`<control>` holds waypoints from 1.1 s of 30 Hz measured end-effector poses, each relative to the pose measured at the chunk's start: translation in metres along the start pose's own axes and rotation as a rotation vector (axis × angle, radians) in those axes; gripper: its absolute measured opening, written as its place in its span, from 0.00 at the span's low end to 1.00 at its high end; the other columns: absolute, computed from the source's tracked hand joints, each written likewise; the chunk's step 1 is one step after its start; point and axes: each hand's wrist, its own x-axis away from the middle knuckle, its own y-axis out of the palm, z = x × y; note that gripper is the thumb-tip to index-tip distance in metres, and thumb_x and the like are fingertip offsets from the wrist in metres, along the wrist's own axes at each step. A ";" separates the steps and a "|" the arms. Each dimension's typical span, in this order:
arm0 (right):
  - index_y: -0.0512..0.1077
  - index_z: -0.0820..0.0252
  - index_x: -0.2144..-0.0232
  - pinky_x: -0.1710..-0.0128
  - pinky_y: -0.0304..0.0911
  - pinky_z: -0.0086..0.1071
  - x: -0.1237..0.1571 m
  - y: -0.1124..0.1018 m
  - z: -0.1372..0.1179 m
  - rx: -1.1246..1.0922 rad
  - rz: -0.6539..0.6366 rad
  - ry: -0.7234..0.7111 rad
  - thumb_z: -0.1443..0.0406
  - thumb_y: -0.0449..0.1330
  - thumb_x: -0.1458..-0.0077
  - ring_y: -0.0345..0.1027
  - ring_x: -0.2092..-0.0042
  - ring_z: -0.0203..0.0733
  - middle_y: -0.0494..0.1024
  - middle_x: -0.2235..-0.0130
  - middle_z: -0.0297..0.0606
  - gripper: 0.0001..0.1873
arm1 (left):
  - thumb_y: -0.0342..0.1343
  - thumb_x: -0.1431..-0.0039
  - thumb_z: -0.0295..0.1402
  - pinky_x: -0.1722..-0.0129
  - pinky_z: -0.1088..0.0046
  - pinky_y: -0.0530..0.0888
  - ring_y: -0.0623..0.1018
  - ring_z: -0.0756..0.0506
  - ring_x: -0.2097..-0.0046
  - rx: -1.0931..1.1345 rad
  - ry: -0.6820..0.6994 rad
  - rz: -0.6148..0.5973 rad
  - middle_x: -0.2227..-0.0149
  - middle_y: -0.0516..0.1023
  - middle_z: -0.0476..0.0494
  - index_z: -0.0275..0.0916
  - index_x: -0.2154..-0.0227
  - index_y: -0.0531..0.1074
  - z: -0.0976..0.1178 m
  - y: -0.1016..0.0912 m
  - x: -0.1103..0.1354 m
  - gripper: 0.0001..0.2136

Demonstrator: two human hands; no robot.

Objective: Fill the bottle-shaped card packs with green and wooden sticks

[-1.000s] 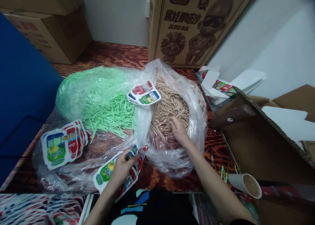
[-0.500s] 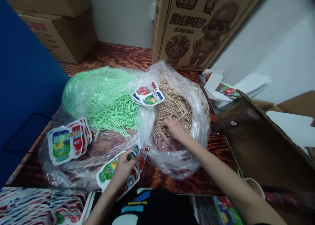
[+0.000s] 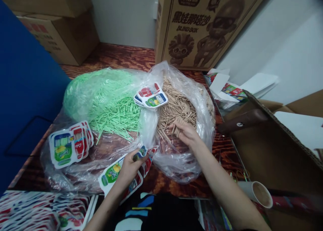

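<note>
My left hand (image 3: 130, 168) grips a printed card pack (image 3: 113, 173) with Sprite and Cola pictures, its upper flap bent up. Between the fingers of my right hand (image 3: 187, 132) is a small bunch of brown sticks (image 3: 178, 126), held over the open plastic bag of loose brown sticks (image 3: 176, 103). To the left lies another clear bag with green sticks (image 3: 116, 118). Two or so card packs (image 3: 152, 97) rest where the bags meet. A stack of filled packs (image 3: 71, 144), with sticks showing in the windows, sits on the left bag's plastic.
Many flat card packs (image 3: 37, 210) fill a box at the lower left. A large carton (image 3: 202, 29) stands at the back, with stacked cartons (image 3: 60, 32) at the left. On the right are an open cardboard box (image 3: 272, 146) and a paper tube (image 3: 259, 194).
My right hand has turned and drawn slightly back to the right, now with a bunch of brown sticks visible in its fingers. The left hand and its pack have barely moved.
</note>
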 end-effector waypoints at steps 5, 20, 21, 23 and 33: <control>0.69 0.59 0.66 0.57 0.68 0.38 0.022 0.019 0.018 -0.220 -0.125 0.177 0.69 0.59 0.49 0.68 0.71 0.36 0.71 0.74 0.31 0.06 | 0.63 0.54 0.39 0.78 0.78 0.63 0.66 0.53 0.79 0.007 -0.008 -0.020 0.83 0.66 0.56 0.38 0.82 0.65 0.008 0.007 -0.002 0.14; 0.66 0.56 0.68 0.46 0.63 0.41 0.055 0.088 0.001 -0.392 -0.298 0.040 0.62 0.62 0.46 0.76 0.59 0.40 0.81 0.69 0.32 0.07 | 0.63 0.54 0.42 0.84 0.75 0.64 0.69 0.50 0.85 0.093 -0.097 -0.101 0.85 0.70 0.55 0.38 0.75 0.70 0.004 0.011 0.003 0.13; 0.66 0.56 0.68 0.48 0.64 0.42 0.057 0.089 0.001 -0.375 -0.310 0.034 0.61 0.62 0.46 0.76 0.59 0.41 0.81 0.69 0.33 0.08 | 0.63 0.54 0.42 0.83 0.75 0.65 0.69 0.50 0.84 0.095 -0.088 -0.089 0.84 0.70 0.55 0.38 0.75 0.71 0.002 0.011 0.003 0.13; 0.66 0.56 0.68 0.52 0.66 0.42 0.061 0.090 0.000 -0.317 -0.330 0.035 0.59 0.61 0.46 0.76 0.60 0.43 0.80 0.70 0.34 0.09 | 0.64 0.55 0.41 0.82 0.76 0.66 0.70 0.50 0.83 0.111 -0.084 -0.064 0.84 0.71 0.55 0.38 0.76 0.70 -0.002 0.010 0.002 0.12; 0.72 0.57 0.63 0.46 0.59 0.37 0.077 0.086 -0.006 0.237 -0.347 -0.059 0.58 0.60 0.45 0.67 0.50 0.41 0.75 0.53 0.37 0.10 | 0.65 0.57 0.36 0.71 0.73 0.71 0.74 0.47 0.73 0.088 0.006 0.043 0.77 0.76 0.50 0.36 0.76 0.75 -0.002 0.008 -0.004 0.09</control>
